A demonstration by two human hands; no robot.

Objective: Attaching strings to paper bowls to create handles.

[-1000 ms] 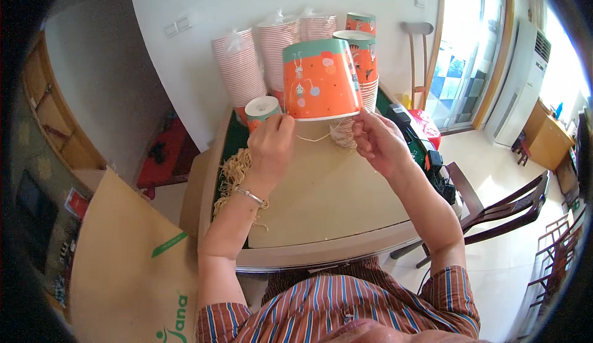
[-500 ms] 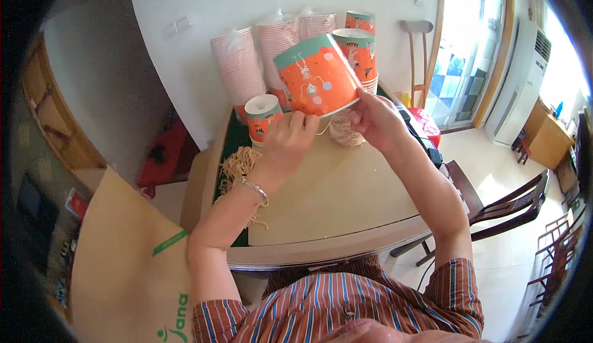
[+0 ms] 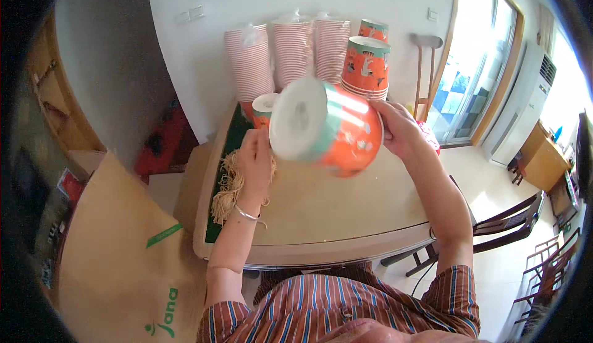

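My right hand [image 3: 400, 127] grips the rim of an orange and green paper bucket [image 3: 355, 136], held tilted above the table with its white round base facing left. The bucket is slightly smeared by motion. Left of it, my left hand [image 3: 255, 151] is raised with its fingers curled together; what they hold, if anything, is hidden. Just beyond those fingers stands a small upturned paper cup [image 3: 264, 109] in the same colours. A bundle of beige cords [image 3: 227, 188] hangs over the table's left edge, beside my left wrist.
Tall wrapped cup stacks [image 3: 249, 62] stand along the wall. Upturned orange buckets [image 3: 369, 65] are stacked to their right. The table [image 3: 321, 219] has a beige top. A large cardboard box [image 3: 117, 232] is at the left, a dark chair [image 3: 509, 219] at the right, a crutch [image 3: 425, 65] behind.
The bucket has swung so its base faces left, and it has come lower and nearer. My left hand has left the bucket's rim and moved left. The view has shifted a little.
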